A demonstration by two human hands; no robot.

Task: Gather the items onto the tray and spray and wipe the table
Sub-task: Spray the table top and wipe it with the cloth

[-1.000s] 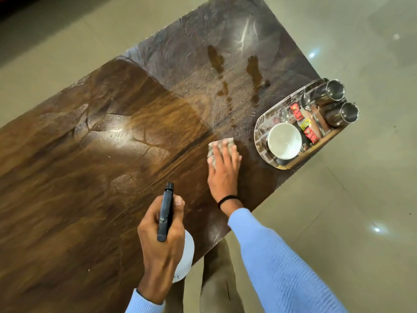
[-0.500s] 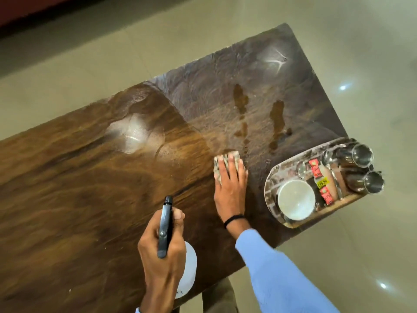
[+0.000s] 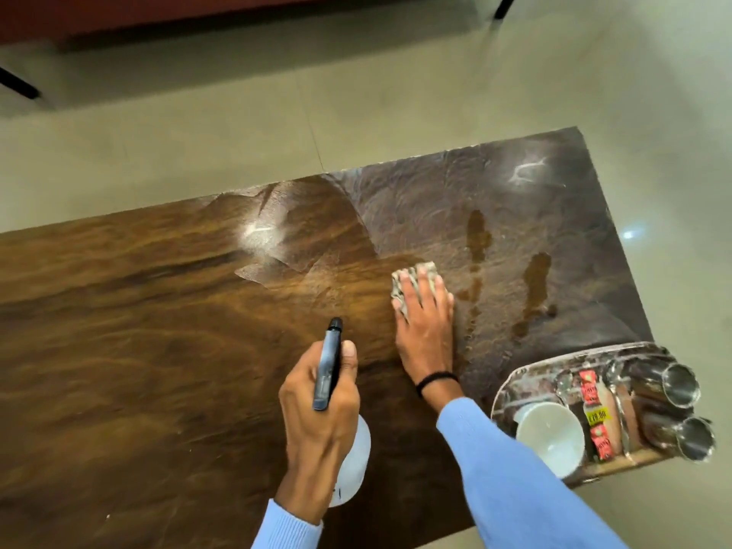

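Flat right hand (image 3: 426, 330) presses cloth (image 3: 412, 287) (mottled grey) on table (image 3: 158, 330).

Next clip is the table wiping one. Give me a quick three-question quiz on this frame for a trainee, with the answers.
1. Multiple choice: what does the left hand grip? A a spoon; B a spray bottle; C a plate.
2. True or false: the white bowl sits in the tray along with two steel cups.
3. Fill in: the right hand presses a ___ flat on the table, beside wet streaks.
Key: 1 B; 2 true; 3 cloth.
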